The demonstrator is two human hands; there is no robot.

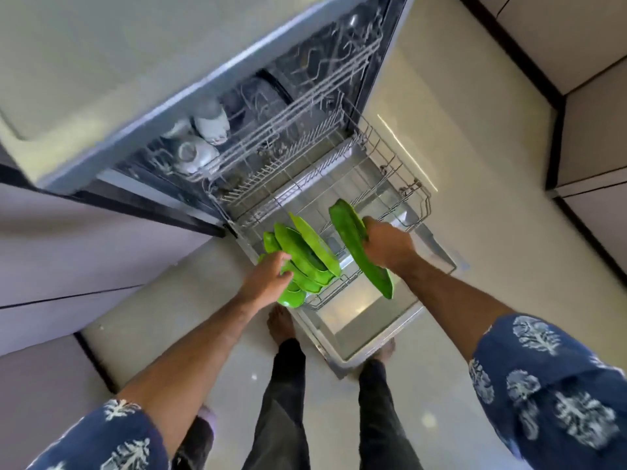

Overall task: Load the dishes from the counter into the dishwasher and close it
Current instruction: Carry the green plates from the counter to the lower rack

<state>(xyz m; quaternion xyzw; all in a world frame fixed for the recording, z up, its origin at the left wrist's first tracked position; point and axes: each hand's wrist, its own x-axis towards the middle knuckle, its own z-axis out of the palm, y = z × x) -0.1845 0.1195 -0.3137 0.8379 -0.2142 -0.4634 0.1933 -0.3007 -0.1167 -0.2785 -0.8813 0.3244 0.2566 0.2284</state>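
Head view, looking steeply down. Dishwasher door [369, 330] is dropped open, lower rack [390, 164] pulled out over it. Person stands at the door's near end, both arms reaching in.

Right hand [385, 244] grips one green plate [359, 245] by its rim, fingers curled round the edge. The plate is on edge, long axis running from the far rack down toward the person, its lower tip just past the rack's near rail. It sits right of the other plates, with open tines between.

Left hand [268, 278] is on a fan of green plates [305, 256] at the rack's near-left corner. They lean on edge, roughly parallel to the held plate. Fingers look bent round the nearest rims; whether they grip or only steady is hard to tell, blur there.

Key relation: the held plate lies parallel to the fan and to its right, so the free slot is between the two hands, nearer the right. Likely next move is a short drop straight down into the tines, no turning needed.

Upper rack [298, 106] holds pale cups [210, 125]. Table is not in view here.
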